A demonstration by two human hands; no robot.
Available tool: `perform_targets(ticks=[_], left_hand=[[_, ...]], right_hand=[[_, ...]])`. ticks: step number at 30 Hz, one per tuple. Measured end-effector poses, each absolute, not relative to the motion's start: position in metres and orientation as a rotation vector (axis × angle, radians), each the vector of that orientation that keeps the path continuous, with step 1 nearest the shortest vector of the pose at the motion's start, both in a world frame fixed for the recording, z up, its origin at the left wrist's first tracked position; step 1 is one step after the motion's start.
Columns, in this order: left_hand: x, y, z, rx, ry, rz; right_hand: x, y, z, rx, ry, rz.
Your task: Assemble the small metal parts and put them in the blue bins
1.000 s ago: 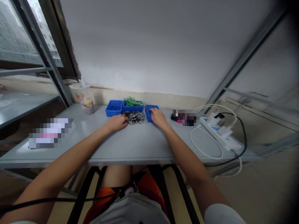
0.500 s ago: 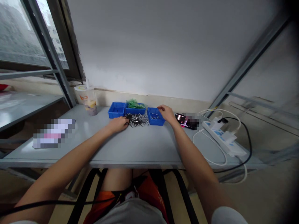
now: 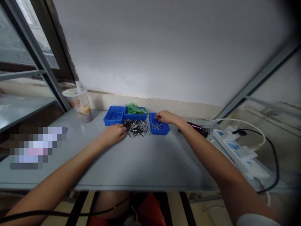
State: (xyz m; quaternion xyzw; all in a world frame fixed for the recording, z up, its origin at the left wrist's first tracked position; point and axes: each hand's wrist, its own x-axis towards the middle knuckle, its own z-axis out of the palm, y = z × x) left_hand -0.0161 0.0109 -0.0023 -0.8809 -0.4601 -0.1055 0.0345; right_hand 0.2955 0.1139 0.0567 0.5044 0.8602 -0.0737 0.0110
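My left hand point(image 3: 115, 133) rests on the table with its fingers apart at the left edge of a loose pile of small, thin metal pieces point(image 3: 137, 127), some silvery and some dark. Over the right blue bin point(image 3: 160, 130), my right hand point(image 3: 166, 116) points down with fingers pinched together. Whatever it may hold is too small to make out. Several similar silvery pieces lie in that bin. Behind the pile, another blue bin point(image 3: 136, 117) is heaped with green plastic bits point(image 3: 134, 109). A third blue bin point(image 3: 114, 115), at the left, has a small dark piece inside.
A drink cup point(image 3: 81, 106) stands at the back left of the grey table point(image 3: 141, 166). A blurred-out flat object point(image 3: 39, 147) lies at the left. Past my right forearm are a phone point(image 3: 196, 128), a white power strip point(image 3: 240, 153) and cables. The wall rises behind.
The view has shifted closer to the table. My right hand has turned lower over the right bin, its fingers now pointing down into it. My left hand stays at the pile's left edge.
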Motion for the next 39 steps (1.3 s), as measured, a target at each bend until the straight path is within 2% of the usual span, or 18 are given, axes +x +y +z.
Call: perform_targets(ticks=[6,11,17,22,27,34,39], left_hand=[[-0.008,0.003,0.006,-2.734,-1.312,-0.295],[-0.001,-0.006,0.009,-2.772,-1.236,-0.302],[0.002,-0.005,0.007,-2.813,-1.222,-0.35],[0.001,-0.002,0.006,-2.817,-1.236,-0.345],[0.001,-0.002,0.007,-2.825,-1.201,-0.341],[0.004,-0.004,0.008,-2.843,-1.13,-0.321],[0.006,-0.003,0.006,-2.865,-1.092,-0.359]], right_hand=[[0.303,0.121,0.058,1.392,2.588,-0.481],[0.299,0.123,0.04,1.267,2.633,-0.447],[0.308,0.135,0.027,1.247,2.73,-0.232],[0.317,0.141,0.041,1.259,2.795,-0.269],[0.309,0.135,0.039,1.038,2.675,-0.41],[0.302,0.128,0.034,1.107,2.693,-0.099],[0.296,0.121,0.031,1.044,2.835,-0.255]])
